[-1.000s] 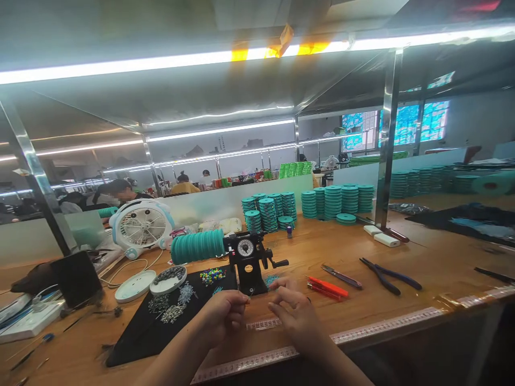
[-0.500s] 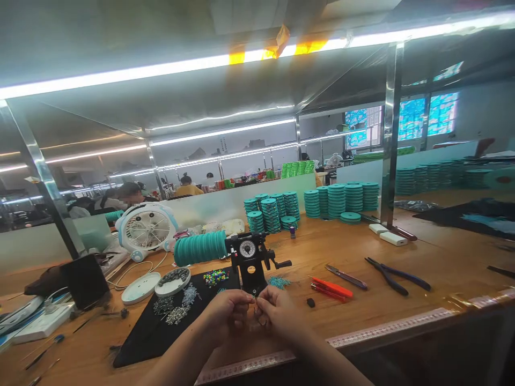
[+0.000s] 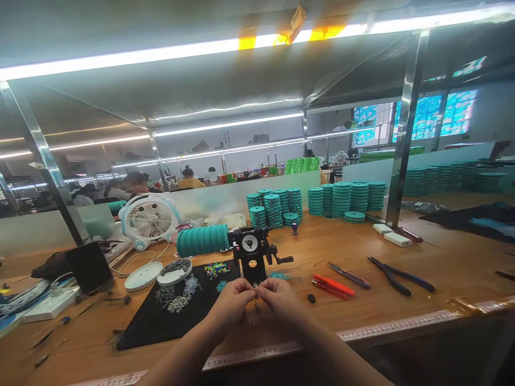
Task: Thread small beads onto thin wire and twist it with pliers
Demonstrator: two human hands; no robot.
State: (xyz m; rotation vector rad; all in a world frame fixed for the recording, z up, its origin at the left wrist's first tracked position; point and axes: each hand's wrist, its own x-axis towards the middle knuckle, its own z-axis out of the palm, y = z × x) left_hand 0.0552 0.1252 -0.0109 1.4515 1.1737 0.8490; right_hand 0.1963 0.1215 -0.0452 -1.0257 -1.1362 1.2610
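My left hand (image 3: 233,303) and my right hand (image 3: 279,300) meet fingertip to fingertip, low in the middle of the view. Both are closed in a pinch. Whatever lies between the fingertips is too small to make out, though a tiny dark piece (image 3: 256,306) hangs just below them. Right behind the hands stands a black hand-cranked winder (image 3: 254,268) with a round dial, carrying a row of teal foam spools (image 3: 203,240) on its left. Small teal pieces (image 3: 279,275) lie beside its base.
On the left, a black mat (image 3: 148,324) bears coloured beads (image 3: 217,269), small metal parts (image 3: 179,304) and a white dish (image 3: 174,272). A white fan (image 3: 151,222) stands behind. Rightward lie red cutters (image 3: 333,286), a utility knife (image 3: 348,274) and pliers (image 3: 390,276). Teal spool stacks (image 3: 341,199) line the back.
My fingertips have come together with the fingers straighter, and the tiny hanging piece now shows below them. The view has shifted slightly, while the tools and spools stay in place.
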